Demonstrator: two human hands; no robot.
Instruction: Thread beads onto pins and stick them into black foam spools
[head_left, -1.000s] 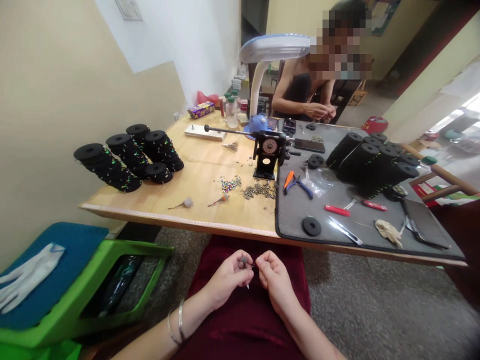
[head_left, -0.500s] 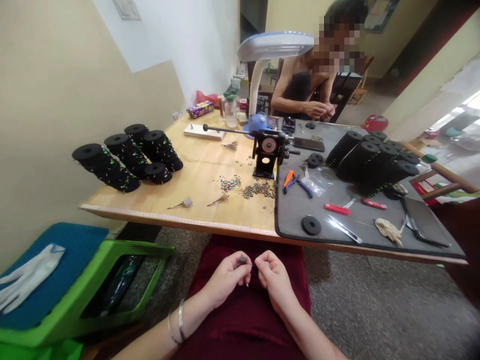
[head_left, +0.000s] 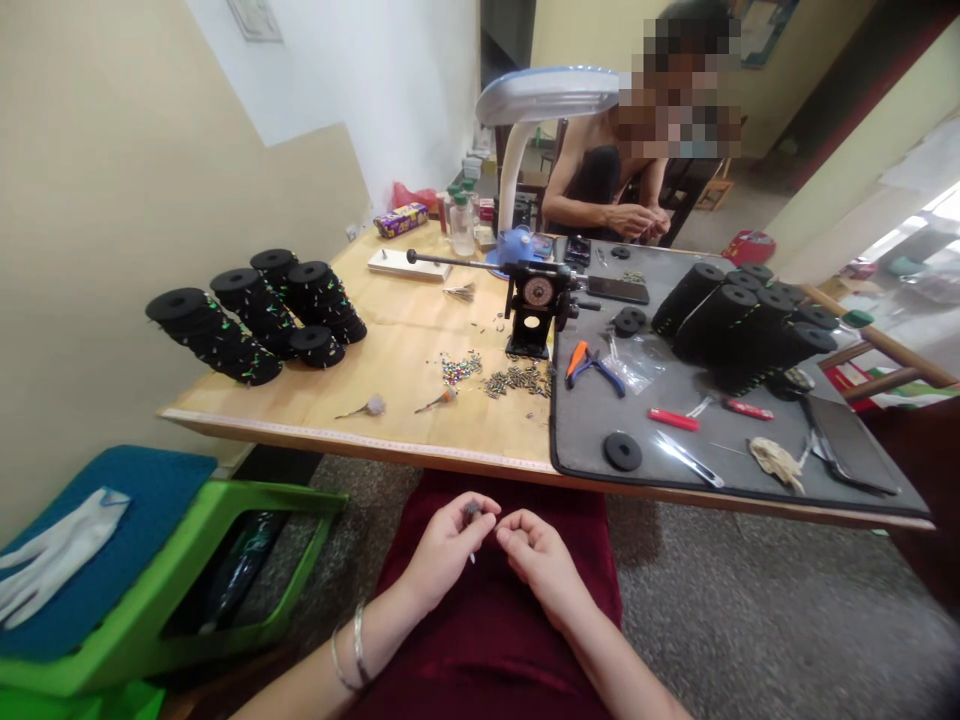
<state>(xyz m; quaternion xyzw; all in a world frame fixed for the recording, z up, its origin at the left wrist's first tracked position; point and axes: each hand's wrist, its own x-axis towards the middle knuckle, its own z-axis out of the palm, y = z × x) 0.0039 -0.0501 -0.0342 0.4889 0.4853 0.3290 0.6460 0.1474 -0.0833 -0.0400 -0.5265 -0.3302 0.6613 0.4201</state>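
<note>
Above my lap, my left hand is closed round a small dark grey piece; a thin pale tip pokes out below the fingers, and its kind is too small to make out. Close beside it, my right hand is pinched, thumb against fingertips, and whatever it may hold is hidden. The fingertips of both hands nearly meet. Past them on the table lie two small feathery bundles with thin stems, a grey one and an orange-banded one, along with colourful beads and small metal bits.
A black winding device with a long rod stands mid-table before a lamp. Black foam spools are stacked left and right. Pliers, a red-handled tool and tweezers lie on the grey mat. A co-worker sits opposite.
Both my hands have shifted slightly left, and the left wrist has turned a little. The grey piece stays in the left hand. The table things have not moved.
</note>
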